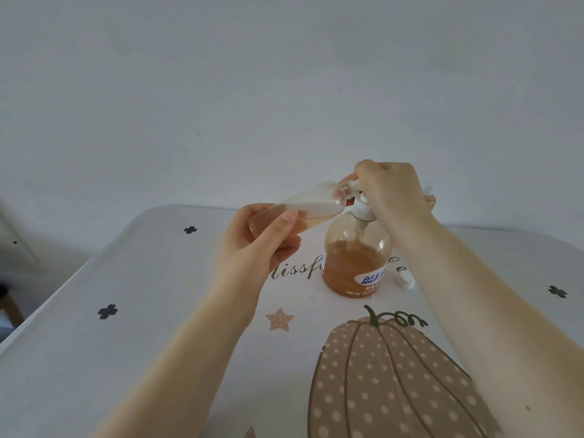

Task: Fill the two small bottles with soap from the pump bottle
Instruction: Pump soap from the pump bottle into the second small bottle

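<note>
The small clear plastic bottle [297, 207], gripped by the left hand [259, 245], is tilted with its mouth against the white nozzle of the amber pump bottle [357, 257], whose pump head is clasped by the right hand [392, 191].

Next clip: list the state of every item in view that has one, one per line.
small bottle: uncapped, tilted, mouth at the pump nozzle, partly filled with soap.
pump bottle: upright on the table, roughly half full of amber soap.
left hand: grips the small bottle by its base end.
right hand: on the pump head, fingers curled over it.
white cap: off, lying on the table beside the pump bottle.
</note>
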